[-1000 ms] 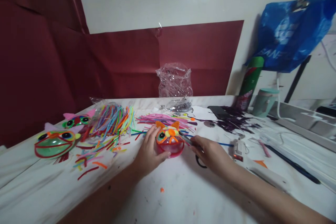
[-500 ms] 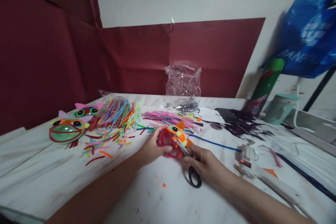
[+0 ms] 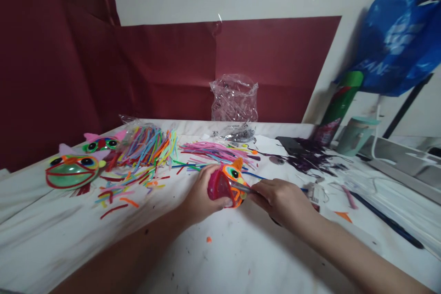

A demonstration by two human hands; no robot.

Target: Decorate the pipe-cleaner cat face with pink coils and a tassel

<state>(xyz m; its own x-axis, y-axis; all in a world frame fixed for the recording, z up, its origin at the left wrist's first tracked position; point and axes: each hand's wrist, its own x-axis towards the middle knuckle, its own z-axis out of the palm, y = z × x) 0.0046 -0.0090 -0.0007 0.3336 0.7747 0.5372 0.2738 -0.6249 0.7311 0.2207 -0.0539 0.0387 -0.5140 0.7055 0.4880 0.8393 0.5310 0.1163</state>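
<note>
My left hand is wrapped around a small red-pink animal craft with orange trim, an orange ear and a googly eye. In my right hand is a pair of scissors, its blades reaching to the front of the craft. The black handles are mostly hidden behind my fingers. Whether the blades touch the craft or have something between them, I cannot tell. A scrap of orange lies on the table below the hands.
Two finished-looking animal crafts, one with a green balloon-like face, stand at the left. Behind are colourful pipe cleaners and a clear plastic bag. A glue gun, dark purple strands and a mint cup are at the right.
My right hand has turned over and risen, so the scissors now point leftward and their handles are hidden. The craft has rotated in my left hand, and the view has shifted slightly.
</note>
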